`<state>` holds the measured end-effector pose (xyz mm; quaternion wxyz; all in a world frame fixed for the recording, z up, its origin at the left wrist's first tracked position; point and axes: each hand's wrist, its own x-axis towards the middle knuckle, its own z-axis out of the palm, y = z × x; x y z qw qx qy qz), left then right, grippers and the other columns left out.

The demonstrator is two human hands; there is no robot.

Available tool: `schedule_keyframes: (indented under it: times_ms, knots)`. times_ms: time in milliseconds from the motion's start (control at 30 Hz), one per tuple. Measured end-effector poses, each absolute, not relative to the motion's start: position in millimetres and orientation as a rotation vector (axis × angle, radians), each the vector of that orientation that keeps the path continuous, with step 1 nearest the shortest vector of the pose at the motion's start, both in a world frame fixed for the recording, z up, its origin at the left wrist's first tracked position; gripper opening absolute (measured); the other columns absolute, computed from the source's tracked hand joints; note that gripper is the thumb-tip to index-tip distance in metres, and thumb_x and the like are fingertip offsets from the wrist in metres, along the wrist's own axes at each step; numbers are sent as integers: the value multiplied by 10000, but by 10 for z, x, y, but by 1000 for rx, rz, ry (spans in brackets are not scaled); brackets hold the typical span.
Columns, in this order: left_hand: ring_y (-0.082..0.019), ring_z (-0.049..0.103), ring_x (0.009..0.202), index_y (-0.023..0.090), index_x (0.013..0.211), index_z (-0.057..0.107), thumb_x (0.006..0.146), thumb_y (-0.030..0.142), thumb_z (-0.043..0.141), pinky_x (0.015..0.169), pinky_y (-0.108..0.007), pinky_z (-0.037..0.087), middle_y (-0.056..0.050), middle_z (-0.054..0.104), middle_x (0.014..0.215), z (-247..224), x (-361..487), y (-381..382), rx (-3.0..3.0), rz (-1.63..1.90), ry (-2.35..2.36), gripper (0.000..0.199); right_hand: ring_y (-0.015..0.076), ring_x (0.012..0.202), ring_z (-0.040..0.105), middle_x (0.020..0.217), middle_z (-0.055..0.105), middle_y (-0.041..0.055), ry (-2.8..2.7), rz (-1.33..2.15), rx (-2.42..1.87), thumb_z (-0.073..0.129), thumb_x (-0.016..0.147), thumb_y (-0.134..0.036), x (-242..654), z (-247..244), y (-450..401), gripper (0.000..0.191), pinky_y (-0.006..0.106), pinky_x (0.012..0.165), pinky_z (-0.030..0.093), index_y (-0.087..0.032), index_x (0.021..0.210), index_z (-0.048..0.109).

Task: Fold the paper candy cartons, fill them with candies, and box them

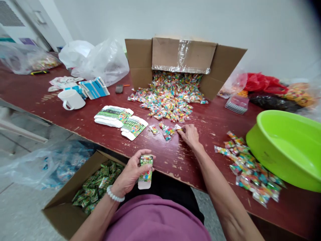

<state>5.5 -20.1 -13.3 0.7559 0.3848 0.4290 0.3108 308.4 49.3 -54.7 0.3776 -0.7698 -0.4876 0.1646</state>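
Observation:
My left hand (132,170) is closed round a small green printed candy box (145,170), with a white flap showing at its near end. Out on the table, my right hand (190,134) pinches a small clear packet of colourful candy (178,128). Beside those fingers lie a few more candy packets (167,133). Flat green-and-white cartons (112,115) are stacked to the left of them. Behind, a large heap of candy packets (170,100) spills from a tipped cardboard box (184,55).
A cardboard box (57,214) of green filled boxes stands low at my left. On the right are a lime-green basin (283,147) and another pile of packets (250,170). A white mug (72,99), blue cartons (94,88) and plastic bags (105,62) sit at the left.

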Motion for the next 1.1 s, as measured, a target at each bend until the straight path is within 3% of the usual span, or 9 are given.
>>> schedule_keyframes:
  times_ms: [100,233,333,400,600,700,800,967,1100]
  knots:
    - [-174,706,690,183,1180,588,602,214,895,642,-280,558,-45,705,947,-109,25,-101,837,766,1004,654,260,880,604,866,663,78,-1194,489,-1943,716,750,-371,3109,-550,398,223,396,825,458,-173,848,680]
    - [-179,694,657,151,1159,617,624,258,893,608,-274,561,-23,706,736,-103,31,45,715,871,1051,612,175,688,607,820,697,42,-1161,682,-1779,637,828,-519,2856,-335,-4,382,291,631,473,-169,973,684]
    - [-122,659,646,131,1099,674,623,259,898,593,-222,548,-44,744,843,-99,90,104,620,1060,1079,541,146,677,592,890,720,44,-1100,1135,-1384,732,788,-501,2431,-195,-392,348,254,592,447,-188,939,717]
    - [-98,644,657,134,1064,696,612,255,905,589,-201,543,-44,754,935,-91,146,112,553,1155,1078,513,118,583,528,788,692,14,-1070,1317,-1289,756,770,-488,2143,-193,-585,331,236,528,406,-194,916,717]
    - [-115,664,714,177,1001,652,609,246,906,597,-227,571,-10,740,1008,-94,191,14,514,1180,985,472,147,671,543,791,673,15,-1189,997,-1419,701,828,-379,1839,-342,-663,183,266,630,437,-206,879,732]
    - [-138,677,712,180,956,605,588,199,908,594,-250,581,-2,726,903,-109,107,-59,591,1082,994,478,157,676,554,803,679,21,-1225,888,-1456,695,824,-349,1917,-317,-605,146,283,653,450,-210,851,729]
    - [-161,688,710,176,1052,607,591,170,906,622,-265,576,-11,707,827,-107,44,-137,696,869,1000,549,152,640,554,762,671,7,-1208,912,-1432,729,792,-331,1993,-298,-564,158,282,631,461,-211,895,718]
    - [-156,660,746,144,1129,685,670,237,867,686,-274,554,-78,706,985,-88,86,-242,849,511,796,502,152,656,601,848,706,12,-1187,1010,-1382,789,736,-323,2054,-285,-514,389,280,631,500,-216,1088,661]
    - [-119,602,691,163,1085,692,721,293,832,664,-254,542,-42,671,934,-97,129,-239,907,510,751,411,181,761,659,897,734,42,-1138,1116,-1306,733,795,-356,2087,-213,-505,292,311,721,531,-202,1039,690]
